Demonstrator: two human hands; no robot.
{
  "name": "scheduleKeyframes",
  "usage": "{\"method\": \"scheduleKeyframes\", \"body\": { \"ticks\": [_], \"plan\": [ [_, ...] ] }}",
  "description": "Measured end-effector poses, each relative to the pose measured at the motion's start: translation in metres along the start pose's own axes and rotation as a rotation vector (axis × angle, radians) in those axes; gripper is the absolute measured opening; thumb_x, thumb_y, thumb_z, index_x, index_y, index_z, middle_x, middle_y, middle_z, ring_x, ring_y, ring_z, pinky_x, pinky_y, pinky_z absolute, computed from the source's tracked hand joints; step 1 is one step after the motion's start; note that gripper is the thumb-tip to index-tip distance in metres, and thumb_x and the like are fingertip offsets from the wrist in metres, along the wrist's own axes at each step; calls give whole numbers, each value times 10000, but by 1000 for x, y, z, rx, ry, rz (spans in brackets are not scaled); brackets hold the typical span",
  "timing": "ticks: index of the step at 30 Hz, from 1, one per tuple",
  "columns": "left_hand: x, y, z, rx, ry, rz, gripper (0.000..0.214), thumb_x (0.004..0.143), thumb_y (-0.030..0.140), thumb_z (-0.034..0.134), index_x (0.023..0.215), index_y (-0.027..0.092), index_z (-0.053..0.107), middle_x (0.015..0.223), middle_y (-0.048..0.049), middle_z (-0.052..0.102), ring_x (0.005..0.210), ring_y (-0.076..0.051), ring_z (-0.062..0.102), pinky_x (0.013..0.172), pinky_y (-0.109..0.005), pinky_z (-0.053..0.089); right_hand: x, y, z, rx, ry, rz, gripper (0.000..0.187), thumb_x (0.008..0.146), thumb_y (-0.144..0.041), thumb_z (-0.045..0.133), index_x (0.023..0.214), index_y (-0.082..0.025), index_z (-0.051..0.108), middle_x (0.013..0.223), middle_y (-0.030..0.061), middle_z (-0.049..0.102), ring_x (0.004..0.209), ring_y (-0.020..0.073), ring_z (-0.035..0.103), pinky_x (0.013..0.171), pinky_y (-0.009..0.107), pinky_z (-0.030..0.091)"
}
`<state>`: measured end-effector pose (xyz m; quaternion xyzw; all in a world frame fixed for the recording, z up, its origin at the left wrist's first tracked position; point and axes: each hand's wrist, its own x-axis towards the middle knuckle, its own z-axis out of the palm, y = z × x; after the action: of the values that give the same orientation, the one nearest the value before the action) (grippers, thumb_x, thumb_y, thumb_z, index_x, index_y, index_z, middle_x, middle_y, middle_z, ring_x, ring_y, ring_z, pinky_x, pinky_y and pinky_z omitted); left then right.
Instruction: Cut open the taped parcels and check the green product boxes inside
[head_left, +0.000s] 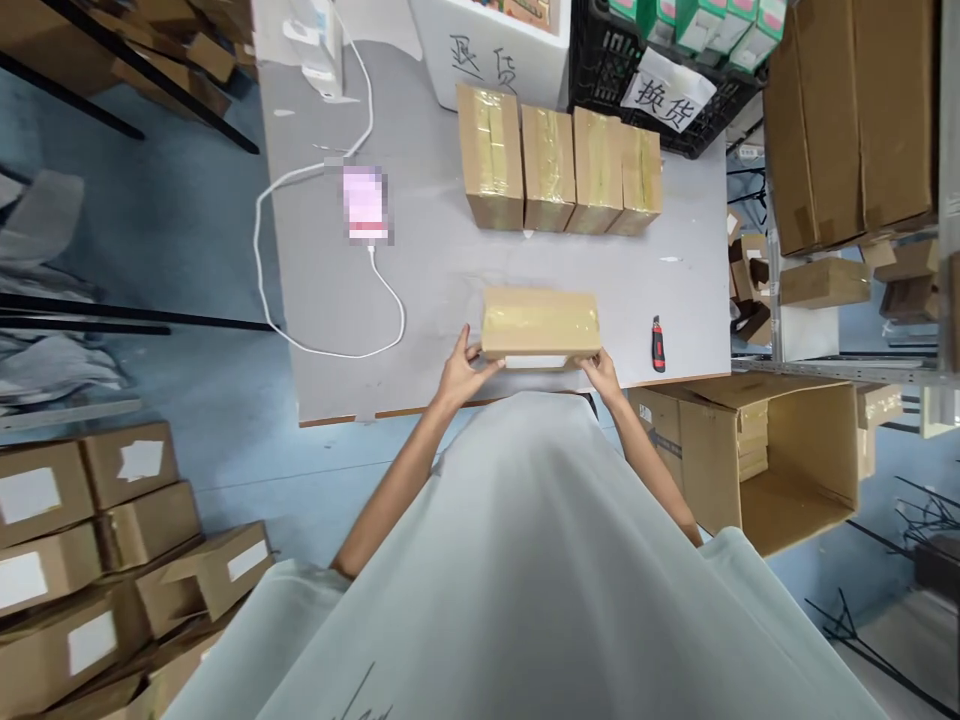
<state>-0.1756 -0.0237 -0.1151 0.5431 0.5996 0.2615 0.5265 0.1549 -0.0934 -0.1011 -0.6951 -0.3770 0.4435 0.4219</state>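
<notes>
A taped cardboard box point(540, 318) is between my hands near the front edge of the grey table point(442, 270). Clear tape runs along its top, and a white label point(536, 362) shows on the side facing me. My left hand point(463, 375) grips its left end, thumb at the near side and fingers partly behind the corner. At the right end, my right hand point(602, 376) holds the lower near corner. Whether the box rests on the table or is slightly lifted, I cannot tell. To the right lies a red and black box cutter point(658, 345).
Several taped boxes point(559, 170) stand in a row at the back, before a white foam bin point(495, 55) and a black crate point(600, 60). A phone point(365, 203) with a white cable point(259, 250) lies left. A large open carton point(795, 470) sits right; stacked boxes point(142, 500) are at lower left.
</notes>
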Motion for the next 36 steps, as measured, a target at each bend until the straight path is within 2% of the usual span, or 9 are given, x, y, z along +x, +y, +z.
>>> {"method": "scheduleKeyframes", "body": {
  "ticks": [4, 8, 12, 15, 19, 24, 28, 31, 36],
  "plan": [
    [-8, 14, -3, -40, 99, -56, 914, 1004, 557, 841, 1775, 165, 548, 1384, -177, 872, 1368, -343, 818, 1255, -507, 602, 1, -6, -7, -77, 91, -23, 767, 955, -777, 779, 1445, -187, 777, 1384, 184, 768, 1290, 315, 727, 1162, 483, 649],
    [-6, 20, 4, 31, 88, -77, 666, 1007, 627, 793, 1476, 155, 795, 1309, -171, 891, 1305, -381, 833, 1191, -524, 641, 12, -2, -4, -218, 98, 7, 645, 1005, -788, 709, 1245, -202, 834, 1110, 125, 779, 1154, 309, 726, 1148, 493, 636],
    [-1, 20, 15, 36, 99, -56, 574, 1033, 592, 733, 1401, 161, 829, 1371, -170, 871, 1329, -362, 814, 1203, -505, 635, 20, 5, -3, -247, 53, 85, 604, 1035, -773, 661, 1111, -198, 829, 1021, 131, 815, 1148, 344, 751, 1152, 545, 635],
    [-3, 18, 17, 44, 90, -67, 577, 1047, 548, 708, 1453, 149, 800, 1458, -188, 834, 1337, -356, 806, 1194, -502, 644, 13, 10, -9, -117, 3, 99, 730, 987, -778, 739, 1369, -158, 791, 1306, 187, 849, 1260, 346, 782, 1171, 533, 657],
    [-17, 12, 15, -34, 15, -107, 698, 1017, 545, 759, 1599, 164, 701, 1673, -204, 706, 1462, -363, 749, 1228, -505, 633, -11, 19, -19, 17, -39, 143, 1066, 848, -763, 911, 1662, -139, 620, 1683, 238, 681, 1553, 367, 677, 1267, 537, 628],
    [-37, 1, 17, -111, -97, -149, 882, 894, 535, 877, 1671, 195, 634, 1745, -187, 650, 1618, -378, 633, 1311, -521, 578, -36, 32, -17, 35, -129, 241, 1286, 685, -615, 1054, 1746, -127, 515, 1791, 256, 575, 1650, 393, 600, 1315, 590, 580],
    [-37, 2, 19, -58, -87, -173, 955, 774, 432, 942, 1651, 190, 654, 1701, -189, 690, 1576, -394, 669, 1321, -554, 562, -38, 31, -4, 7, -134, 180, 923, 830, -581, 928, 1591, -131, 659, 1613, 224, 740, 1506, 363, 709, 1245, 560, 625],
    [-30, 9, 11, 11, -76, -142, 775, 802, 394, 885, 1526, 149, 757, 1553, -176, 798, 1433, -379, 772, 1300, -517, 573, -36, 21, -2, -80, -78, 125, 619, 950, -607, 791, 1403, -185, 767, 1382, 163, 839, 1268, 320, 789, 1152, 524, 664],
    [-24, 38, -13, 199, 35, -9, 421, 966, 491, 781, 1247, 204, 909, 1228, -99, 917, 1234, -356, 854, 1133, -414, 636, -32, -14, -20, -263, -1, -27, 567, 1040, -753, 677, 1177, -222, 822, 1062, 91, 746, 997, 271, 729, 1001, 419, 646]
  ]
}}
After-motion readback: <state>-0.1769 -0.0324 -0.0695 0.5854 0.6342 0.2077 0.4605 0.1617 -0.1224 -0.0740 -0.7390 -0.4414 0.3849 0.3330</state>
